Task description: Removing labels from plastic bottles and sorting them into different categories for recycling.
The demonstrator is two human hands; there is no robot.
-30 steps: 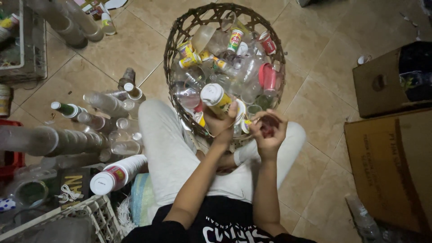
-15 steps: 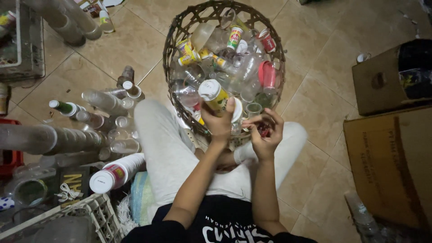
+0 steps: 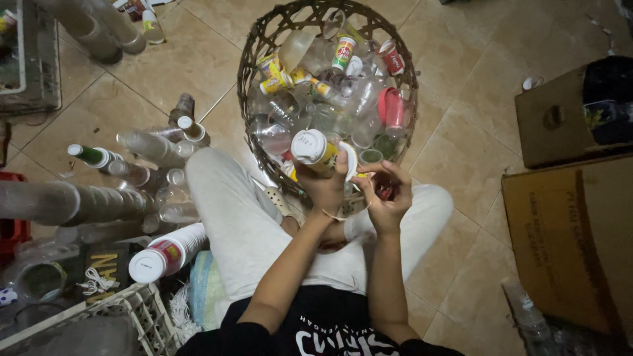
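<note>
Seen from a head camera looking straight down, a person sits on a tan tiled floor (image 3: 461,151) with legs in pale trousers spread around a round woven basket (image 3: 254,99) that is packed with clear plastic cups and small printed drink bottles. The left hand (image 3: 323,188) is curled closed around a yellow printed paper cup (image 3: 315,148), held tilted above the near rim of the basket with its white base turned up toward the camera. The right hand (image 3: 386,198) is just beside it, fingers bent inward in a loose half-closed claw; whether it grips anything cannot be told, though something red and something white show between the two hands. To the person's left lie long nested stacks of clear plastic cups (image 3: 72,201) on their sides, a stack of white paper cups (image 3: 165,254), and a white plastic crate (image 3: 125,316) at the lower edge. To the right stand two brown cardboard boxes (image 3: 567,237), the farther one holding dark items.
</note>
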